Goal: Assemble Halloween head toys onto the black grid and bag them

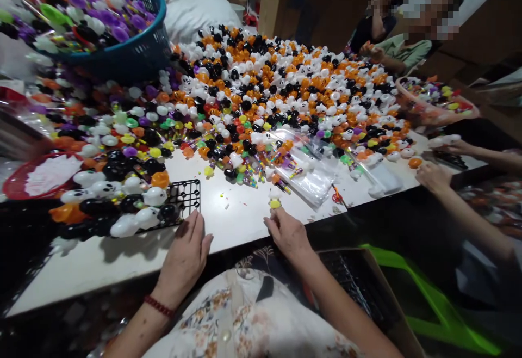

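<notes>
My left hand [187,252] rests at the right edge of a black grid rack [188,192], fingers stretched out and thumb apart. White ghost-faced, black and orange plastic toppers [130,200] stand in rows in the rack, covering most of it. On the white table's front part, my right hand [290,234] is closed, with a small yellow and white piece [275,203] at its fingertips. The fingertips partly hide that piece. Clear plastic bags [308,176] and orange-handled scissors [337,195] lie beyond the right hand.
A large heap of toppers [285,75] covers the table's back. At the left stand a full blue basket [159,31] and a red tray [16,178] of white slips. Co-workers sit at the right; another person's hand [434,177] is near the table edge.
</notes>
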The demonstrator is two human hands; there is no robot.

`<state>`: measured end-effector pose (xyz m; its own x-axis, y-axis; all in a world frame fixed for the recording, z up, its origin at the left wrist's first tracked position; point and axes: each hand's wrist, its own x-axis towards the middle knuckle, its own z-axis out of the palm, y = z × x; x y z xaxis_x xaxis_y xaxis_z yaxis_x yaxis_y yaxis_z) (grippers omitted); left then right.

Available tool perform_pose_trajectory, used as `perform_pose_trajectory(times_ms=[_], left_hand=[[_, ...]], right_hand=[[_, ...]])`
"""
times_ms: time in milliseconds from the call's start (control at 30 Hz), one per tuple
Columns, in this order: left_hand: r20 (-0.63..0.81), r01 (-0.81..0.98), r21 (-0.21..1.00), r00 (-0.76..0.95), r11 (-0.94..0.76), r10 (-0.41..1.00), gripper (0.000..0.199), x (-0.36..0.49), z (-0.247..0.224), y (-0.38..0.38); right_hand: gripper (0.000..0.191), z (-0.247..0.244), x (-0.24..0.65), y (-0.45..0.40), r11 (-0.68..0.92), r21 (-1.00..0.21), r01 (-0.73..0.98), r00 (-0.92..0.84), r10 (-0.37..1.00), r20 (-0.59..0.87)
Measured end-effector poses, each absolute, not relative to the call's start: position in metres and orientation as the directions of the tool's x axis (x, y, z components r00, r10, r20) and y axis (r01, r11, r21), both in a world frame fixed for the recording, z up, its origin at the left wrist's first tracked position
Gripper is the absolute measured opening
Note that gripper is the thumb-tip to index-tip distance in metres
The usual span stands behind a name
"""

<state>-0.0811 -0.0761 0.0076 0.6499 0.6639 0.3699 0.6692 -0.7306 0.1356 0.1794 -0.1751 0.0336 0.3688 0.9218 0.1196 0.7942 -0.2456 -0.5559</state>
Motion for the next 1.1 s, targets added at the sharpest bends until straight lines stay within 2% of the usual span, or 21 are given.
perform_pose_trajectory(times_ms=[133,233,300,367,567,700,800,867,967,1100], left_hand=[[0.353,0.669,0.138,0.655,-0.73,0.668,0.053,-0.066,0.011,-0.075],[0.361,0.683,0.131,0.642,-0.718,0.676,0.051,-0.058,0.012,-0.079],[0.362,0.689,0.137,0.634,-0.711,0.684,0.05,-0.056,0.012,-0.083],[0.364,0.688,0.148,0.63,-0.71,0.686,0.049,-0.059,0.011,-0.088],[0.38,0.663,0.217,0.619,-0.717,0.688,0.049,-0.072,0.01,-0.1],[0.437,0.604,0.27,0.618,-0.75,0.654,0.051,-0.085,0.029,-0.112],[0.548,0.546,0.226,0.614,-0.807,0.569,0.059,-0.098,0.06,-0.117],[0.595,0.571,0.166,0.592,-0.804,0.544,0.066,-0.103,0.082,-0.111],[0.57,0.632,0.1,0.596,-0.768,0.565,0.068,-0.105,0.105,-0.09],[0.517,0.633,0.07,0.638,-0.771,0.571,0.06,-0.103,0.108,-0.065]], right_hand=[[0.023,0.03,0.176,-0.173,-0.257,-0.885,0.387,0.487,0.873,-0.04],[0.035,0.027,0.167,-0.165,-0.216,-0.971,0.101,0.442,0.884,-0.151],[0.036,0.026,0.161,-0.16,-0.197,-0.98,0.005,0.371,0.911,-0.181],[0.03,0.027,0.156,-0.156,-0.169,-0.986,-0.007,0.301,0.939,-0.164],[0.026,0.029,0.14,-0.137,-0.058,-0.985,0.16,0.148,0.988,-0.034],[0.026,0.022,0.12,-0.11,-0.079,-0.993,0.091,0.148,0.987,-0.065],[0.029,0.016,0.102,-0.084,-0.075,-0.996,0.047,0.133,0.989,-0.069],[0.028,0.014,0.092,-0.068,-0.062,-0.996,0.065,0.107,0.993,-0.055],[0.025,0.017,0.08,-0.048,-0.034,-0.992,0.124,0.053,0.998,-0.027],[0.016,0.026,0.069,-0.034,0.051,-0.969,0.243,-0.039,0.998,0.042]])
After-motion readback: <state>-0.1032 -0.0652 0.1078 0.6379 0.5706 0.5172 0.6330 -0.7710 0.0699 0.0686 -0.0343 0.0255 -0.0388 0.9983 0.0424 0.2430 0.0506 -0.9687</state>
